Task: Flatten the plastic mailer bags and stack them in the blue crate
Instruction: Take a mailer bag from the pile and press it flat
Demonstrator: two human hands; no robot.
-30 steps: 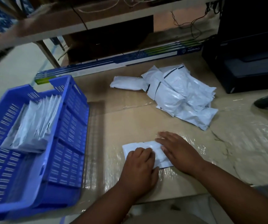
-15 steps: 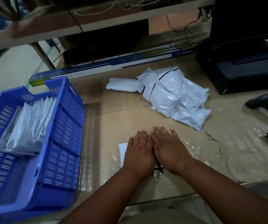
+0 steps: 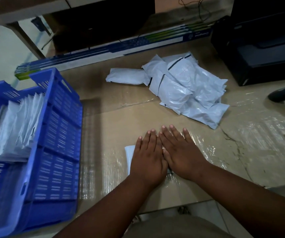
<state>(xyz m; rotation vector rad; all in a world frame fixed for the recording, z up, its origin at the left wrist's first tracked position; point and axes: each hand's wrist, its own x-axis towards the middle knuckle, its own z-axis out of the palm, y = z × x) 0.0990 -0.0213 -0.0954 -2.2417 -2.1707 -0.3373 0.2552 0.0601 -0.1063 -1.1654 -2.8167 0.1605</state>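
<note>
Cardboard under clear film covers the table [image 3: 155,115]. Near its front edge the left hand [image 3: 147,157] and right hand [image 3: 181,152] lie flat side by side, fingers straight, pressing one mailer bag [image 3: 129,154]. Crumpled bags [image 3: 181,86] sit toward the back edge; flattened bags [image 3: 16,127] stand in the blue crate [image 3: 59,127] at the left edge.

White mailer bag [image 3: 129,156] lies flat on the table, mostly hidden under both palms, only its left edge showing, just right of the blue crate [image 3: 59,127]; approx. six crumpled white bags w/ dark strips sit in a loose pile [image 3: 177,91] well right of the crate and further back; flattened bags [image 3: 16,127] stand leaning in a row inside the crate, at its far end.
</note>
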